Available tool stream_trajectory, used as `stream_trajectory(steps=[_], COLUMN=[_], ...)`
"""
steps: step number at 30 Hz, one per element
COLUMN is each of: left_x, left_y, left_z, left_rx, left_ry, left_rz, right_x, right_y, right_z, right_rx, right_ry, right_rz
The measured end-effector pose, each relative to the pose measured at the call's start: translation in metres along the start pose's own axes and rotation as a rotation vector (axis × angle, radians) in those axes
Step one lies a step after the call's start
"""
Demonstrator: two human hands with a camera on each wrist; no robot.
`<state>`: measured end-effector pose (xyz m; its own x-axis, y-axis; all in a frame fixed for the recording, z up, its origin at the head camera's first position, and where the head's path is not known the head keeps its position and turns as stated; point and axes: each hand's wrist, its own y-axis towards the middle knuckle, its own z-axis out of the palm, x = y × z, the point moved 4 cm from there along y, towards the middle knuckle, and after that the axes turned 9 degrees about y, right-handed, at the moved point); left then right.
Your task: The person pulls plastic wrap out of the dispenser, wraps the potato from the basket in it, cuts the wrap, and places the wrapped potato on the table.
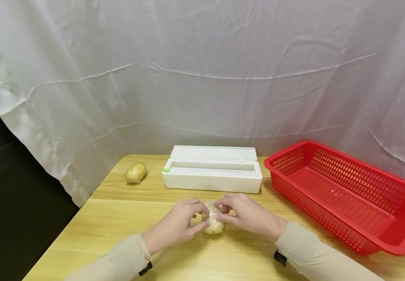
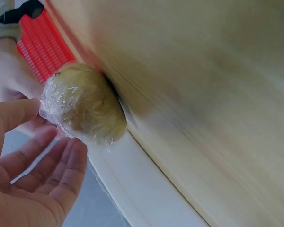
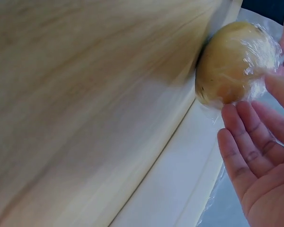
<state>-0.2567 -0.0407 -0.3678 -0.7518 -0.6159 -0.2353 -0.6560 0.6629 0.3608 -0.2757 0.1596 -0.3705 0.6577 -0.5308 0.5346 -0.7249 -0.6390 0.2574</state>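
Note:
A potato (image 1: 213, 226) wrapped in crinkled clear cling film sits on the wooden table between both hands. My left hand (image 1: 178, 223) holds its left side, thumb and fingertips at the film. From the right, my right hand (image 1: 248, 214) holds the film near the top with thumb and fingers. In the left wrist view, film bunches on the potato (image 2: 87, 106) by the left thumb (image 2: 21, 113). The right wrist view shows right fingertips (image 3: 234, 116) against the wrapped potato (image 3: 227, 66), with the film smoother on this side.
Behind the hands stands a white cling film box (image 1: 212, 183), lid raised, with a green tab at its left end. Another film-wrapped potato (image 1: 136, 172) lies at the back left. A red perforated basket (image 1: 314, 208) stands on the right. A pale curtain (image 1: 202, 97) hangs behind the table.

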Motion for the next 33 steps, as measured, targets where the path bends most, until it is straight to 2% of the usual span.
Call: stream_trajectory(steps=[8, 15, 17, 21, 26, 33], left_x=[0.001, 0.005, 0.008, 0.015, 0.017, 0.021], left_y=[-0.004, 0.002, 0.004, 0.002, -0.002, -0.005], left_z=[0.006, 0.004, 0.003, 0.004, 0.004, 0.008], left_rx=[0.045, 0.094, 0.124, 0.172, 0.16, 0.194], left_ry=[-0.023, 0.027, 0.015, -0.026, -0.017, -0.15], left_rz=[-0.023, 0.023, 0.013, -0.032, -0.022, -0.032], right_x=[-0.002, -0.003, -0.003, -0.001, 0.002, 0.001], right_y=[0.001, 0.004, 0.004, 0.002, -0.003, -0.004], right_z=[0.004, 0.003, 0.003, 0.002, 0.0, 0.003], right_rx=[0.037, 0.032, 0.024, -0.003, -0.04, 0.023], right_ry=[0.0, 0.032, 0.029, -0.028, -0.137, -0.109], right_rz=[-0.017, 0.007, 0.023, 0.038, -0.012, -0.036])
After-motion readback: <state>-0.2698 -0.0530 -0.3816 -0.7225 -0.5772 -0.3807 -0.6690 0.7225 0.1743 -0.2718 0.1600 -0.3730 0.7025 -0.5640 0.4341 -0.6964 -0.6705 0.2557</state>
